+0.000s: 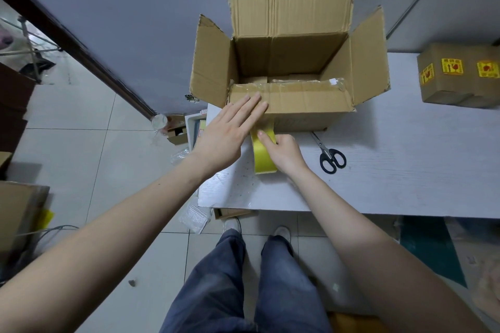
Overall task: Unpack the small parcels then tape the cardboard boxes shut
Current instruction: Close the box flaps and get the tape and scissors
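A large cardboard box [292, 62] stands on the white table [405, 170] with its flaps spread open; small brown parcels show at its bottom. The near flap [305, 100] hangs down toward me. My left hand [230, 130] lies flat with straight fingers against the left end of that flap. My right hand [284, 151] grips a roll of yellow tape [263, 154] just in front of the box. A strip of tape runs from the roll up to the box's front wall, under my left fingers.
Black-handled scissors [328, 154] lie on the table right of my right hand. A smaller closed box with yellow stickers [460, 76] sits at the far right. Cartons and plastic wrapping litter the tiled floor at left and under the table edge.
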`<state>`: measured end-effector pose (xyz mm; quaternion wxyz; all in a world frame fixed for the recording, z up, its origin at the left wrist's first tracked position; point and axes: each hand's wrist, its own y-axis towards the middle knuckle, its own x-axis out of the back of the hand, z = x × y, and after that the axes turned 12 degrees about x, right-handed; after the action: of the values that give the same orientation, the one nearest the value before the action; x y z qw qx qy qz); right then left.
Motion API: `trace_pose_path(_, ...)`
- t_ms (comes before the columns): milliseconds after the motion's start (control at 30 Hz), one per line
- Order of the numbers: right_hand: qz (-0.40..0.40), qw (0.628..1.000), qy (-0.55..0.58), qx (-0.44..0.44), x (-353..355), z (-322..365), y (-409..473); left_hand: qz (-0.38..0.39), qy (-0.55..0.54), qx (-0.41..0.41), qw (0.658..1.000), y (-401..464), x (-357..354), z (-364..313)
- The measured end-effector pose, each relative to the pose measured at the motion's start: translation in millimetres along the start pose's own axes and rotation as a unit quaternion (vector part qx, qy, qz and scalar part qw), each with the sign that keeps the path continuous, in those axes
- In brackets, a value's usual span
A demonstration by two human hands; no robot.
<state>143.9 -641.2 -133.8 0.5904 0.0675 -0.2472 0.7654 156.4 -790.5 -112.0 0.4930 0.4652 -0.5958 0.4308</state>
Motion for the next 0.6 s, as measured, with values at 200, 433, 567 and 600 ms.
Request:
trace_pose_path(200, 0.084, 0.993, 0.083, -0.004, 6.1, -18.1, -19.4, 0.005, 0.002, 0.012, 1.0, 9.1, 5.9, -0.2)
trace_pose_path(433, 0.029, 0.999, 0.039, -0.015, 2.3, -11.6, -8.6, 0.0, 0.029, 0.017, 0.999, 8.2, 4.3, -1.1)
trace_pose_path(567, 0.036, 0.998, -0.005, -0.054, 1.7, -14.3, -4.5, 0.006, 0.033, 0.014, 0.999, 9.1, 1.7, -0.8)
trace_pose_path(600, 0.033, 0.998, -0.005, -0.058, 0.4, -14.3, -4.3, 0.009, 0.033, 0.015, 0.999, 8.4, 1.9, -1.3)
